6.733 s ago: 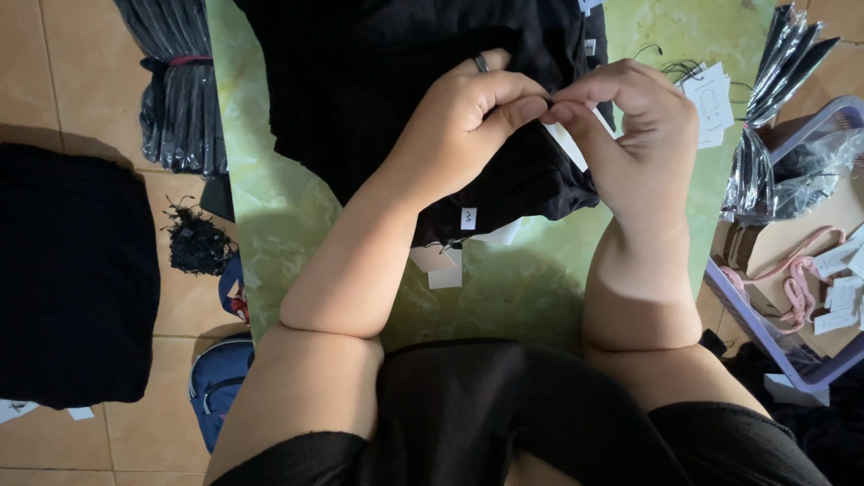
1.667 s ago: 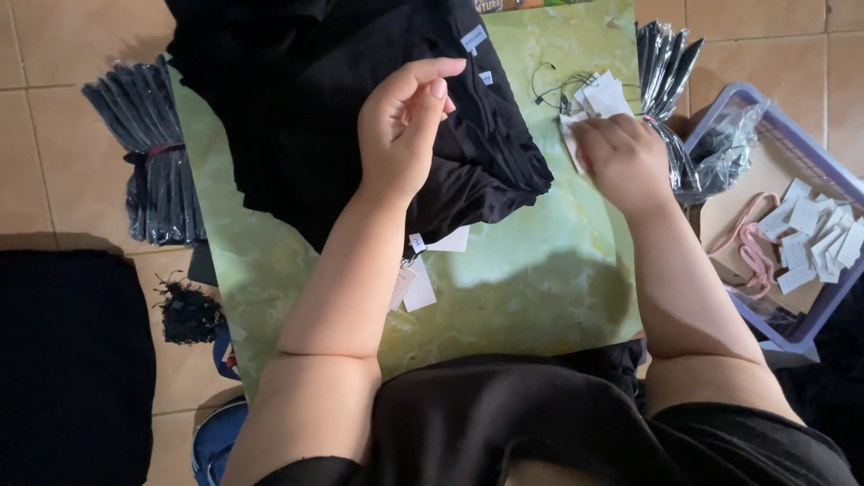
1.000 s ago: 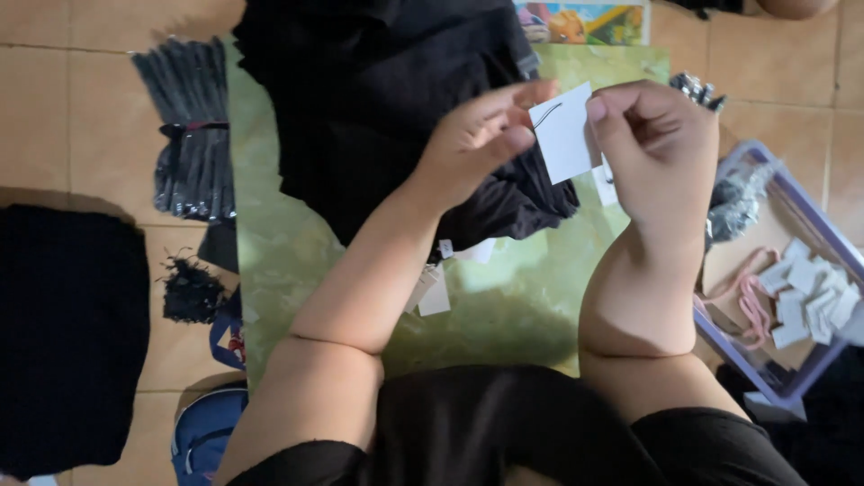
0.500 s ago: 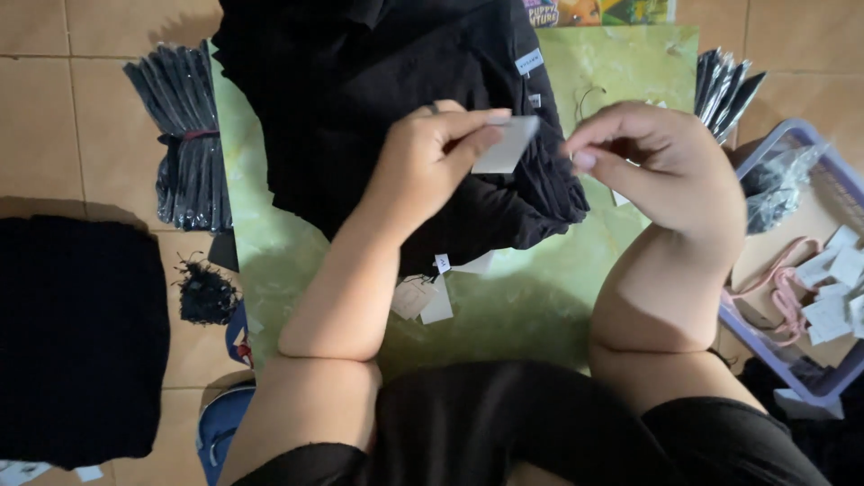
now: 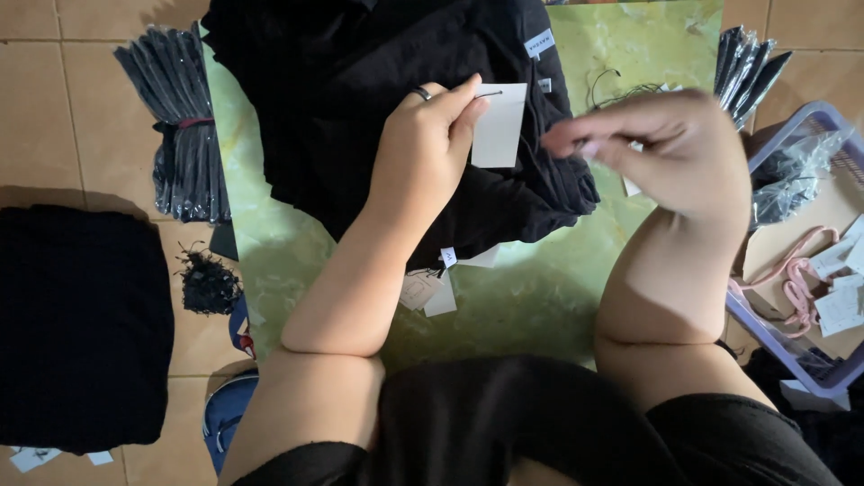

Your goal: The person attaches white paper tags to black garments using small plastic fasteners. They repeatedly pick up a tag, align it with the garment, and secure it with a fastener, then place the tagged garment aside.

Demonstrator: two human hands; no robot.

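While pinching white tag (image 5: 499, 126), left hand (image 5: 421, 153) raised

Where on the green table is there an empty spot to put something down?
The green table is bare between the black clothes and the person's body, between the forearms. Another bare strip runs along its left edge. Crowded: the tags beside the left arm, and the far right corner with strings.

Right hand (image 5: 670, 153) blurred, its grip unclear; black garment (image 5: 378, 99) cut off at the top.
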